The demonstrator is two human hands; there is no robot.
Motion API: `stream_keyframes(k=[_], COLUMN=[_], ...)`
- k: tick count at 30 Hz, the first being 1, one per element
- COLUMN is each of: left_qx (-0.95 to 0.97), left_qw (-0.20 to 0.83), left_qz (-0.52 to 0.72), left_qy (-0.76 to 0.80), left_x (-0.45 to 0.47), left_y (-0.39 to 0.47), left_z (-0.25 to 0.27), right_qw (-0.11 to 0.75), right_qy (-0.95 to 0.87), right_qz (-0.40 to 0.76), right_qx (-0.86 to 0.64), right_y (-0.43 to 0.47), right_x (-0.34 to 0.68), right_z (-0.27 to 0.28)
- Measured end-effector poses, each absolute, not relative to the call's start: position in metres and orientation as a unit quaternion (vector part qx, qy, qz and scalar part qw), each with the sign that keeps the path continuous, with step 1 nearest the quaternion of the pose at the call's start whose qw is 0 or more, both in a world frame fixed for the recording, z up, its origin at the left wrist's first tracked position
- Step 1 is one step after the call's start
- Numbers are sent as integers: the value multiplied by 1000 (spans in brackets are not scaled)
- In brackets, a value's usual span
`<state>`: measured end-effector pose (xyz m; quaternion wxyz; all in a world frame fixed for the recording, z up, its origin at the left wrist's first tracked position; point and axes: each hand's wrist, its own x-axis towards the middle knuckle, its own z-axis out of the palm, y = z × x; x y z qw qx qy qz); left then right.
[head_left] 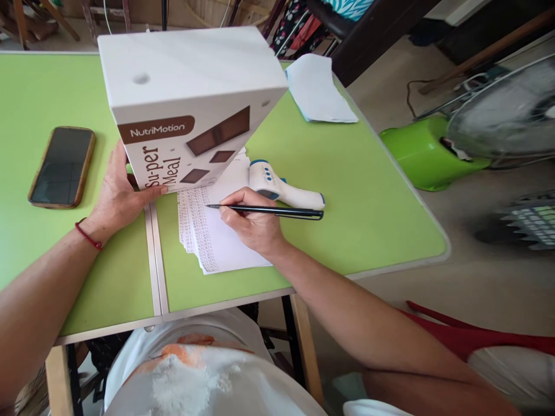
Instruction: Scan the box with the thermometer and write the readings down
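Green table [368, 231] with phone [63, 166], ink-marked sheets [229, 249], thermometer gun [299, 196] and, near the far edge, white paper [319, 89].

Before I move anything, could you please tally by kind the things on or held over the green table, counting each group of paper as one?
Phone: 1
Box: 1
Pen: 1
Thermometer: 1
Paper groups: 2 (written sheets, white paper at the edge)
Total: 6

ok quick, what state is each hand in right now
Left hand: holding the white NutriMotion box near its lower corner.
Right hand: closed around a black pen.
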<state>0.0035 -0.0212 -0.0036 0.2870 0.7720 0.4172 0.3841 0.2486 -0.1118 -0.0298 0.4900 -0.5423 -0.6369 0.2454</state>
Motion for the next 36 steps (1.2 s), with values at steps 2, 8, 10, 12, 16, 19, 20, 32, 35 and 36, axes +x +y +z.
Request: stream_keyframes(k=[2,8,10,12,16,19,20,32,35,36], left_qx=[770,775,774,773,768,770,771,766,767,768], left_qw=[289,279,283,285,289,288,286,290,291,294], left_qz=[390,390,386,388,395,393,394,397,399,398], left_qy=[414,412,414,413,412,412,411,415,410,407], left_x=[4,3,3,3,4,4,4,3,3,3], left_y=[-21,-21,-20,-21,-21,-21,-21,-21,-20,-20], left_z=[-4,-5,-5,-5,-5,-5,-5,-5,-7,-7], right_qw=[497,485,485,490,490,485,487,487,489,490], right_qy=[-633,-643,-648,-650,-646,-643,-642,-650,-655,-656], right_qz=[240,226,225,220,219,224,223,212,202,200], right_qx=[-543,-547,-542,-537,-543,-549,-549,-543,-539,-539], right_y=[-112,-112,-112,-112,-112,-112,-112,-112,-112,-112], right_x=[248,248,248,248,248,248,247,248,248,248], right_z=[-29,-29,-29,-29,-29,-29,-28,-30,-30,-30])
